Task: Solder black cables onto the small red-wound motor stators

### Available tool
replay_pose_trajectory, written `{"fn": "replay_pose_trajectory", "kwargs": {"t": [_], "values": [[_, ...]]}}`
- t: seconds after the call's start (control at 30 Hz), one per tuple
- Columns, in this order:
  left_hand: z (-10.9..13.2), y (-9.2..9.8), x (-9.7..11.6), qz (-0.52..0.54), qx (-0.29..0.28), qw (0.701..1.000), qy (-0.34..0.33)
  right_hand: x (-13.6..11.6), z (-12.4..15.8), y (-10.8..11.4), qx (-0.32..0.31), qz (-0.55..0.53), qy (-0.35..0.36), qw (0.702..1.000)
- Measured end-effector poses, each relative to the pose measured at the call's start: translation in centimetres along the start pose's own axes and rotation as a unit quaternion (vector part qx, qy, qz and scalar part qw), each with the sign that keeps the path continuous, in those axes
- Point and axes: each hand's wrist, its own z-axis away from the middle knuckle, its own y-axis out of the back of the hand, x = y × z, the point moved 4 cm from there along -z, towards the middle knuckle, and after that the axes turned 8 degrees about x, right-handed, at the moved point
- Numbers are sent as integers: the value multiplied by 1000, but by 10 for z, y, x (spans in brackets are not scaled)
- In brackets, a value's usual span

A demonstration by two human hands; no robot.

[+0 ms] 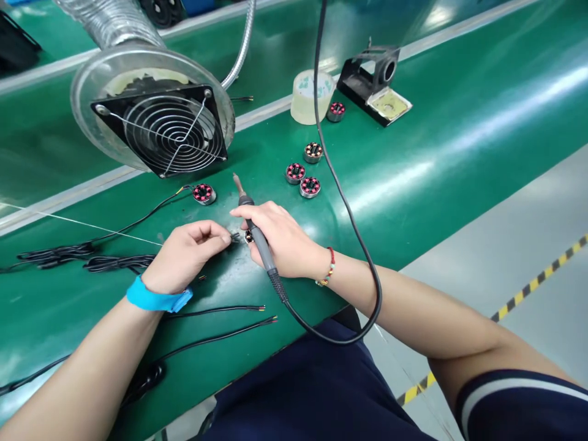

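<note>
My right hand (287,242) is closed around the grey handle of a soldering iron (261,239), whose tip points up and away from me. Under its fingers shows part of a small motor stator (248,236), mostly hidden. My left hand (190,254), with a blue wristband, pinches short dark wire ends (235,237) close beside that stator. A thin pale strand (92,222) runs from the left edge to my left hand. Beyond the hands lies a stator with pink windings (204,194), joined to a black cable (147,215).
A fume extractor fan (179,138) hangs at upper left. Several stators (295,173) sit near a tape roll (303,104) and an iron stand (376,86). Black cables (215,338) lie near the bench's front edge. The iron's cord (344,202) loops over my right forearm.
</note>
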Motion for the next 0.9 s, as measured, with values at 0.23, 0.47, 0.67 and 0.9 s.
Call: {"fn": "replay_pose_trajectory", "kwargs": {"t": [0.23,0.47,0.67,0.9], "values": [[4,-7,7,-52,10,999,-3,-3,-2,-2,-19,10,10,1000],[3,-4,-1,-2,-21,999,27,-7,-5,-1,-11,35,3,999],[7,-12,5,-70,-62,995,-30,-5,-5,-4,29,-9,-23,999],[-7,8,4,-207,131,955,-166,0,-7,6,109,-46,-18,993]]}}
